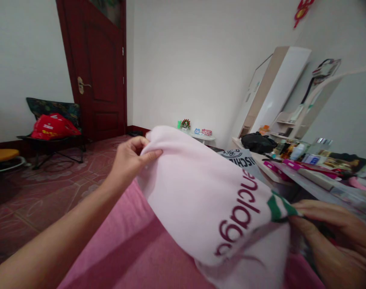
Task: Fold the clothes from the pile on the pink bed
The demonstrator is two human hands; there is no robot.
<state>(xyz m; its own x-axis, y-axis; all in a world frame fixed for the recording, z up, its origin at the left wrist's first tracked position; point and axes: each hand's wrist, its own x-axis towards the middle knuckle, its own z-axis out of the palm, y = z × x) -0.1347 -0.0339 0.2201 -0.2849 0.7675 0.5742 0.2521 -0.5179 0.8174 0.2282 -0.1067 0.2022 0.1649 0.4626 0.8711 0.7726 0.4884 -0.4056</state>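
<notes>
— Left hand (130,158)?
— Fingers closed, pinches far corner of pink garment (207,200), held up over pink bed (123,249).
— Right hand (330,237)?
— Grips near green-trimmed edge, fingers probably closed; partly cut off at frame edge.

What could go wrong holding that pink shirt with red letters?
The left hand pinches only a small fold of the pale pink fabric garment with dark red lettering, so that end might slip and flop onto the pink bedsheet. The right hand grips it close to the cluttered pale table with small bottles; a wide swing could knock some over.
</notes>
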